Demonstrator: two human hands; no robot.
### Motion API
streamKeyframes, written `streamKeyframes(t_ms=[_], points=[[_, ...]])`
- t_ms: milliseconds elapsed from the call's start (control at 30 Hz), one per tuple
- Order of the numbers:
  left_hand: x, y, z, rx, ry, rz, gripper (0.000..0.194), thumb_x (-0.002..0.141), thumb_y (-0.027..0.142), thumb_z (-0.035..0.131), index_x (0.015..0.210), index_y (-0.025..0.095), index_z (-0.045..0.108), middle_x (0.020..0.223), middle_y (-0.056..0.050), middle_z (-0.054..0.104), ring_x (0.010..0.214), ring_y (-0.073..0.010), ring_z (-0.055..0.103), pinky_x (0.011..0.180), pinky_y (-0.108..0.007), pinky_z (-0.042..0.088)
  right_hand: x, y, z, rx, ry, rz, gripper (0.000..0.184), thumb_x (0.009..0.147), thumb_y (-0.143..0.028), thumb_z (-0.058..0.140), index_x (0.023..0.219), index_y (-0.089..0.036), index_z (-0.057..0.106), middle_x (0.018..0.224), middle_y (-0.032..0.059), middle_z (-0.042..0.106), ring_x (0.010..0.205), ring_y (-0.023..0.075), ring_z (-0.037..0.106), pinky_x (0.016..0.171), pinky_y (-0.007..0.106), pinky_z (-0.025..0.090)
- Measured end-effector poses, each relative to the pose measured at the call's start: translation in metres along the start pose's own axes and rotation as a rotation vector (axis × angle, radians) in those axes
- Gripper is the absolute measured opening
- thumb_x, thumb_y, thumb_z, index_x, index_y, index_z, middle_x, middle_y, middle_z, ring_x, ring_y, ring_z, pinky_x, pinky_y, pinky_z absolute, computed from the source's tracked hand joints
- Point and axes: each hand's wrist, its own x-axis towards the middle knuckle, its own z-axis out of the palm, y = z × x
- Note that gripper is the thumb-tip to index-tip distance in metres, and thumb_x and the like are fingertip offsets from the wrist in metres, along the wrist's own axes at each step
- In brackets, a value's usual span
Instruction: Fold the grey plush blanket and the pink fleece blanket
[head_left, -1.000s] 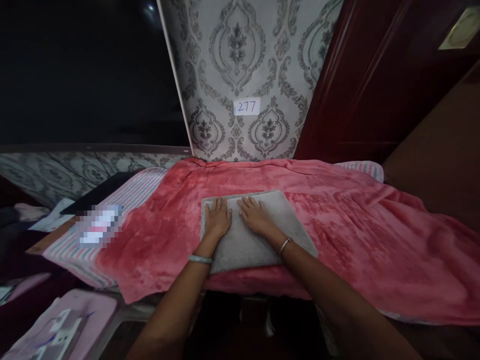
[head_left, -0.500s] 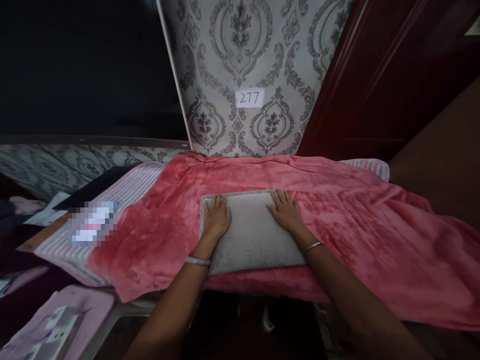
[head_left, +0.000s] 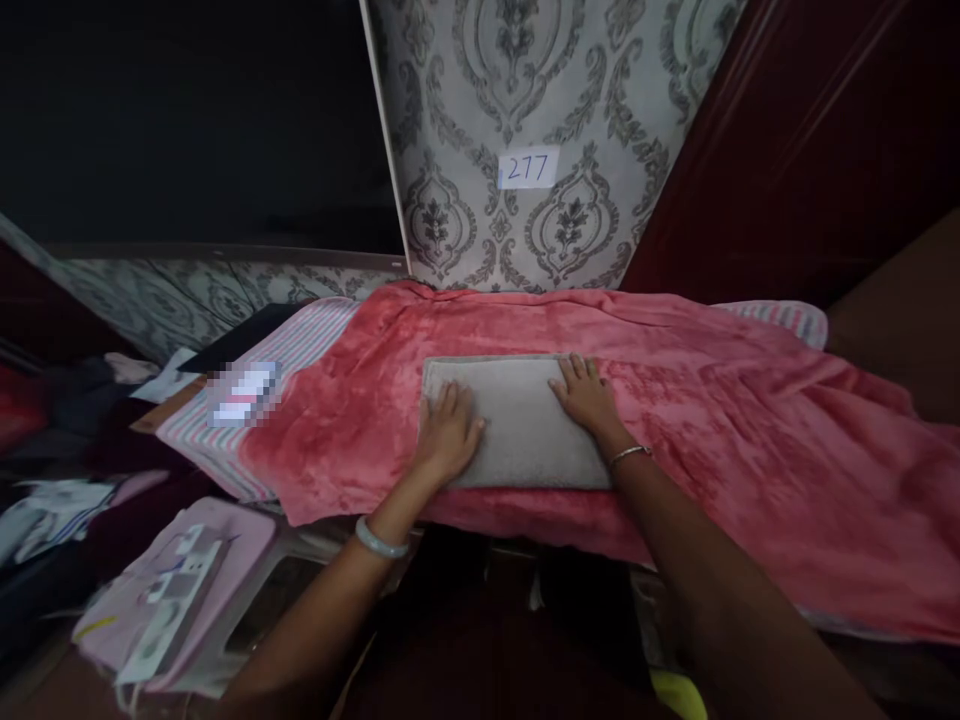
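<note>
A folded grey towel (head_left: 521, 420) lies flat on a pink fleece blanket (head_left: 720, 420) that covers a table. My left hand (head_left: 448, 435) rests palm down on the towel's near left part, fingers stretched out. My right hand (head_left: 589, 395) lies flat on the towel's right edge, fingers spread. Each wrist wears a bangle. Neither hand holds anything.
A striped cloth (head_left: 300, 345) shows under the blanket at the left. A dark screen (head_left: 187, 120) and patterned wallpaper with a "277" label (head_left: 529, 168) stand behind. A pink pouch (head_left: 172, 590) sits low left. Dark red wood (head_left: 795, 140) rises at the right.
My right hand slid from the towel's middle to its right edge. My left hand drew back toward the near left part. The view shifted left and down.
</note>
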Motion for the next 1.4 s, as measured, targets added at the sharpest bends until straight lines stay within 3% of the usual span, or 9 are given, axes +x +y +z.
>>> streamKeyframes(t_ms=[100, 200, 333, 433, 500, 633, 767, 1033, 1400], points=[[-0.02, 0.006, 0.01, 0.066, -0.072, 0.0, 0.066, 0.104, 0.046, 0.036, 0.16, 0.011, 0.032, 0.17, -0.018, 0.02, 0.159, -0.0308, 0.015, 0.128, -0.058, 0.013, 0.001, -0.004, -0.009, -0.008, -0.027, 0.03, 0.063, 0.106, -0.05, 0.03, 0.162, -0.02, 0.031, 0.17, 0.0116, 0.023, 0.155, 0.0355, 0.021, 0.119, 0.064, 0.027], [-0.022, 0.007, 0.014, 0.111, -0.069, -0.003, 0.067, 0.104, 0.046, 0.035, 0.16, 0.011, 0.032, 0.17, -0.018, 0.021, 0.158, -0.0314, 0.017, 0.128, -0.058, 0.015, -0.016, -0.033, -0.018, -0.006, 0.036, 0.007, 0.062, 0.105, -0.045, 0.034, 0.16, -0.017, 0.035, 0.17, 0.016, 0.021, 0.156, 0.0372, 0.019, 0.12, 0.067, 0.02], [-0.017, 0.006, 0.013, 0.119, -0.071, -0.003, 0.064, 0.104, 0.043, 0.034, 0.161, 0.012, 0.032, 0.17, -0.017, 0.021, 0.158, -0.0304, 0.018, 0.127, -0.058, 0.016, -0.072, -0.096, -0.013, 0.083, 0.035, -0.312, 0.06, 0.105, -0.036, 0.032, 0.162, -0.019, 0.031, 0.169, 0.0126, 0.026, 0.156, 0.0297, 0.023, 0.123, 0.057, 0.023], [-0.017, 0.006, 0.014, 0.125, -0.05, -0.009, 0.063, 0.103, 0.04, 0.037, 0.16, 0.014, 0.034, 0.169, -0.016, 0.023, 0.158, -0.0305, 0.02, 0.127, -0.057, 0.017, -0.104, -0.112, -0.005, 0.108, -0.044, -0.426, 0.057, 0.106, -0.04, 0.031, 0.16, -0.022, 0.038, 0.167, 0.0094, 0.031, 0.155, 0.0267, 0.026, 0.124, 0.053, 0.023], [-0.017, 0.005, 0.015, 0.122, -0.03, -0.01, 0.062, 0.103, 0.04, 0.04, 0.159, 0.015, 0.036, 0.169, -0.015, 0.026, 0.157, -0.0311, 0.022, 0.127, -0.056, 0.018, -0.111, -0.094, -0.005, 0.082, -0.055, -0.366, 0.06, 0.106, -0.045, 0.034, 0.16, -0.021, 0.038, 0.168, 0.0092, 0.029, 0.155, 0.0277, 0.025, 0.124, 0.054, 0.021], [-0.016, 0.003, 0.016, 0.116, -0.036, -0.001, 0.063, 0.103, 0.04, 0.037, 0.159, 0.012, 0.036, 0.169, -0.017, 0.025, 0.157, -0.0319, 0.021, 0.127, -0.057, 0.019, -0.112, -0.021, -0.007, -0.005, -0.028, -0.143, 0.062, 0.105, -0.047, 0.036, 0.16, -0.018, 0.037, 0.168, 0.0098, 0.028, 0.156, 0.0303, 0.024, 0.124, 0.057, 0.02], [-0.015, 0.002, 0.017, 0.109, -0.028, 0.009, 0.064, 0.102, 0.042, 0.037, 0.159, 0.012, 0.036, 0.169, -0.017, 0.025, 0.158, -0.0322, 0.021, 0.127, -0.058, 0.017, -0.124, 0.026, 0.003, 0.005, 0.086, -0.022, 0.058, 0.106, -0.044, 0.031, 0.158, -0.021, 0.041, 0.167, 0.0081, 0.033, 0.154, 0.0295, 0.027, 0.121, 0.055, 0.028], [-0.016, 0.004, 0.014, 0.075, -0.051, -0.004, 0.064, 0.103, 0.042, 0.037, 0.159, 0.012, 0.034, 0.169, -0.018, 0.022, 0.158, -0.032, 0.018, 0.127, -0.058, 0.015, -0.13, 0.033, 0.019, 0.051, 0.192, 0.01, 0.055, 0.105, -0.043, 0.032, 0.152, -0.02, 0.049, 0.164, 0.0086, 0.039, 0.146, 0.0319, 0.041, 0.114, 0.05, 0.04], [-0.035, -0.01, 0.012, 0.039, -0.04, 0.049, 0.062, 0.104, 0.044, 0.034, 0.159, 0.015, 0.035, 0.169, -0.014, 0.027, 0.158, -0.0269, 0.021, 0.128, -0.054, 0.018, -0.127, 0.035, 0.023, 0.068, 0.228, -0.025, 0.057, 0.105, -0.04, 0.03, 0.15, -0.014, 0.051, 0.162, 0.0124, 0.041, 0.142, 0.0324, 0.046, 0.112, 0.051, 0.043]])
